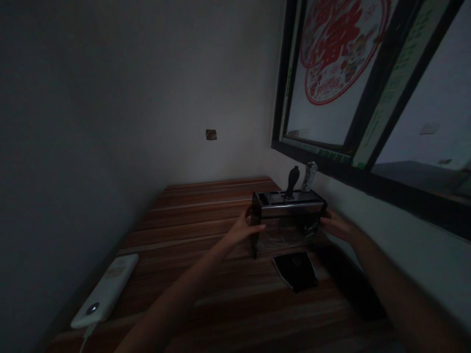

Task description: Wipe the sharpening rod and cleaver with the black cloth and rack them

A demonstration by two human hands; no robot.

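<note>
Dim room. Near left on the wooden worktop (206,304): white power bank (106,290) with cable at its near end. Right of centre, a flat black pouch (296,270) lies on the worktop, just in front of the rack. Both arms reach forward. Left hand (246,226) grips the left end of a dark metal knife rack (289,208), thumb on its front edge; right hand (335,225) holds the right end. Rack sits at the worktop's far right, near the wall. 1 black handle (293,181) sticks up from its slots; a silver can (309,176) is just behind. Above, a window (371,88) with red paper-cut (338,44). Small plate (211,134) on the far wall.
</note>
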